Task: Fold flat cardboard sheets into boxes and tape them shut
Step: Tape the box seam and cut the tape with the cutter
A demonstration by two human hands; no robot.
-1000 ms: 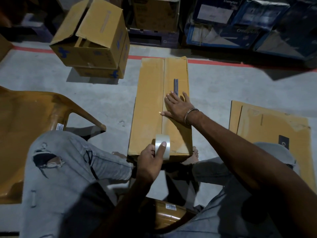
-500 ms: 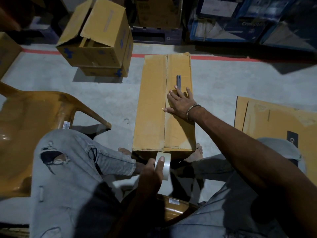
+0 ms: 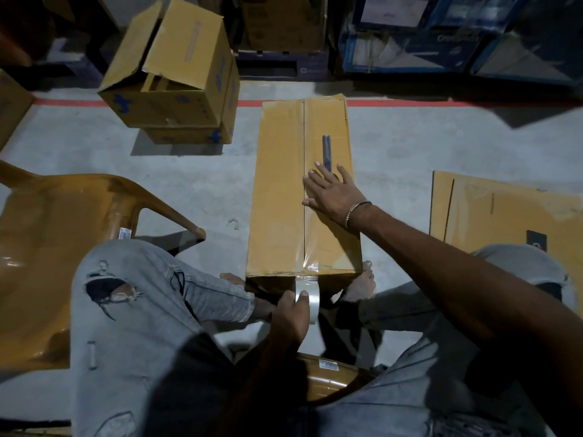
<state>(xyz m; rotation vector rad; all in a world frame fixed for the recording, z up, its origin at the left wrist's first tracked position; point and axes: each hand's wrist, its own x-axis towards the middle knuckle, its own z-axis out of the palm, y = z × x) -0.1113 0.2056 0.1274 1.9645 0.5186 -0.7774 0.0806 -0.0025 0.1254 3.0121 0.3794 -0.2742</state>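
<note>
While the right hand [image 3: 336, 192] lies flat, fingers spread, on the top of the long box [image 3: 280, 190], the left hand [image 3: 291, 313] grips the tape roll [image 3: 310, 299] just below the box's near end. The box stands on the floor [image 3: 394, 159] between the seated person's bare feet, its near end at the toes and its far end on the red line [image 3: 72, 102]. Its two top flaps meet in a centre seam. A clear strip of tape runs from the roll up over the near edge and onto the seam. The right palm covers the seam's right side about midway along the box; a bracelet [image 3: 356, 212] sits at that wrist. Scissors [image 3: 327, 154] lie on the right flap, partly under the right fingertips, pointing toward the far end.

A flat sheet [image 3: 492, 212] lies on the floor to the right, well apart from the box. Two stacked boxes [image 3: 176, 80] stand at far left, the upper one with flaps open. A brown chair [image 3: 63, 234] is at the left edge. Blue cartons [image 3: 441, 48] line the far side beyond the red line.
</note>
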